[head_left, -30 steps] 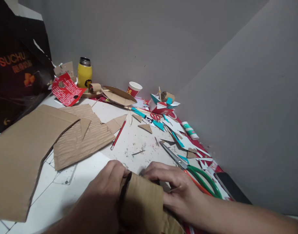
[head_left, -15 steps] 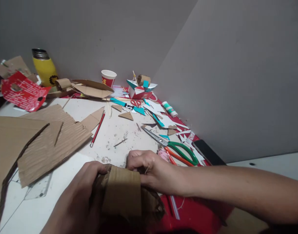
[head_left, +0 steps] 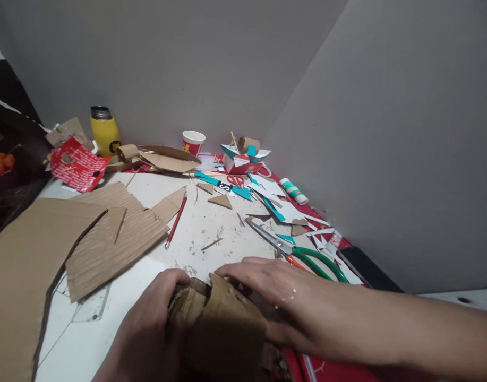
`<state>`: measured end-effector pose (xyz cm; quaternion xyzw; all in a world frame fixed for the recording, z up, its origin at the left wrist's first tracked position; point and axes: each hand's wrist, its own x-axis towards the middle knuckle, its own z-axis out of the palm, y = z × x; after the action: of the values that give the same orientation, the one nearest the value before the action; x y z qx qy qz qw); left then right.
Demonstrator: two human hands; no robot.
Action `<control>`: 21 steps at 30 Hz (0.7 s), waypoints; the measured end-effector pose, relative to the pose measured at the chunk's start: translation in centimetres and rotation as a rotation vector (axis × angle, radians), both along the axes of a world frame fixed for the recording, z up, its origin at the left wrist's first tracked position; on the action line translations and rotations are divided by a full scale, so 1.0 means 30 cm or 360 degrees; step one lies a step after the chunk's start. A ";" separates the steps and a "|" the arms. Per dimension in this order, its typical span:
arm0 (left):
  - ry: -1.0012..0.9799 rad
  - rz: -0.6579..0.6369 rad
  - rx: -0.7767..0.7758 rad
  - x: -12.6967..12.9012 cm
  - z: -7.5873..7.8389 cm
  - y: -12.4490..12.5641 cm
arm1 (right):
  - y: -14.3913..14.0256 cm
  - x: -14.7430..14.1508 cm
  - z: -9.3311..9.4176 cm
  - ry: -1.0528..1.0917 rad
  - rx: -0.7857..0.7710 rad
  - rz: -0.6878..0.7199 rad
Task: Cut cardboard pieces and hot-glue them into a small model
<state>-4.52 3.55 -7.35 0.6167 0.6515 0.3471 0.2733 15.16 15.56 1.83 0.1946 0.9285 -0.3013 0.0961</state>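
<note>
Corrugated cardboard piece [head_left: 223, 323], brown and crumpled, at the near edge of the white table [head_left: 211, 223], kept between both hands. Left hand [head_left: 147, 329] wrapped around its left end, fingers curled closed on the folded flaps. Right hand [head_left: 267, 286] laid flat over the upper right side, fingers stretched out and pressing, not closed around anything (thumb hidden, so nothing more to tell about it).

Probably light and only half stiff: bends easily along the flutes, resists across them, tears at the ragged edges. Looks dry and rough, not slippery. Better to hold at the folded ends, where the layers are double, than at the thin torn rim.

Just beyond the right hand, green-handled scissors [head_left: 302, 254] flat on the table, with a dark phone [head_left: 366, 268] near them by the wall. Further back, a red pencil [head_left: 176, 222] touching the edge of a flat corrugated sheet [head_left: 116, 239]. Well apart, near the back wall, a yellow flask [head_left: 104, 131], a paper cup [head_left: 193, 142] and a glue stick [head_left: 293, 191] among coloured paper scraps.
</note>
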 end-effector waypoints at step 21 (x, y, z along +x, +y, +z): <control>0.0104 -0.0272 -0.0133 0.001 0.057 0.025 | -0.037 0.027 -0.154 0.0494 0.0305 -0.0023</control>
<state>-4.50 4.32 -5.65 0.6692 0.6190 0.2748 0.3059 15.97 14.45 -2.80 0.1607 0.9552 -0.2386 -0.0693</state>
